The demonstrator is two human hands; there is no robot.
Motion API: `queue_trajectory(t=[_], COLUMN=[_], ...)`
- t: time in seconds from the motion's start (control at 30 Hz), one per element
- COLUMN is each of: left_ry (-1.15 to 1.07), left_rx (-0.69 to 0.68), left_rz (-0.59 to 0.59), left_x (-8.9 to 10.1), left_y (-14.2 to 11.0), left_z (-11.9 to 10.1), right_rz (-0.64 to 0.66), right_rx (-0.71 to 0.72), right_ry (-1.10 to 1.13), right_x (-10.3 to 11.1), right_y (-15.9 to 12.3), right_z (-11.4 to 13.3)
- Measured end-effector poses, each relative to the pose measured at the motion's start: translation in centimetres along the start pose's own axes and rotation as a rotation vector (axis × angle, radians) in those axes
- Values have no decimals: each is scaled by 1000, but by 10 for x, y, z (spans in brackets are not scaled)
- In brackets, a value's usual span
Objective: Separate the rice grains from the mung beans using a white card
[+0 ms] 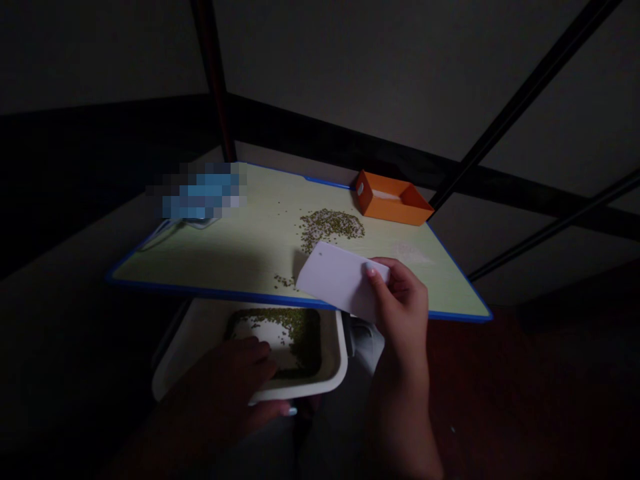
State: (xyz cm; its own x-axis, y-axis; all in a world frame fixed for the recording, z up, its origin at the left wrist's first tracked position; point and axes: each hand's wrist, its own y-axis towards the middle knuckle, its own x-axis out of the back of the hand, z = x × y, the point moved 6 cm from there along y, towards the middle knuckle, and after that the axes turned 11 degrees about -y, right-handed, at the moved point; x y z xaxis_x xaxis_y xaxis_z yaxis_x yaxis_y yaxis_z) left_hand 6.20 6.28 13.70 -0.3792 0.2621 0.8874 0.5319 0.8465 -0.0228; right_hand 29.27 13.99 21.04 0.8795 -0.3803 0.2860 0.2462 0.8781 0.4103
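My right hand point(404, 303) pinches a thin white plastic card point(336, 275), thumb on top, with a small hole near its far corner. The card slants over the table's near edge, in front of a spread of small green beans point(330, 227). A few loose beans lie by the card's left edge. Below that edge is a white basin point(344, 357) with green beans heaped along its right side. My left hand point(243, 367) grips the basin's near rim, fingers inside and thumb outside. Its wrist is lost in shadow.
An open orange box point(395, 208) stands at the table's back right, with something pale inside. On the left is a pixelated blue object point(205, 190) with a cable point(160, 232). The pale table point(240, 237) has a blue edge. Walls rise behind it.
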Motion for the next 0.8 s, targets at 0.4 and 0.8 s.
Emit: queue_trajectory(t=[0.4,0.8], left_ry=[-10,-26], left_rx=[4,26], left_rz=[19,33], left_x=[0,-5], left_y=[1,2], left_z=[-1,4], right_rz=[27,7], right_rx=[-15,-5], right_ry=[41,28], right_x=[2,-3], right_y=[-2,1], right_z=[-4,-1])
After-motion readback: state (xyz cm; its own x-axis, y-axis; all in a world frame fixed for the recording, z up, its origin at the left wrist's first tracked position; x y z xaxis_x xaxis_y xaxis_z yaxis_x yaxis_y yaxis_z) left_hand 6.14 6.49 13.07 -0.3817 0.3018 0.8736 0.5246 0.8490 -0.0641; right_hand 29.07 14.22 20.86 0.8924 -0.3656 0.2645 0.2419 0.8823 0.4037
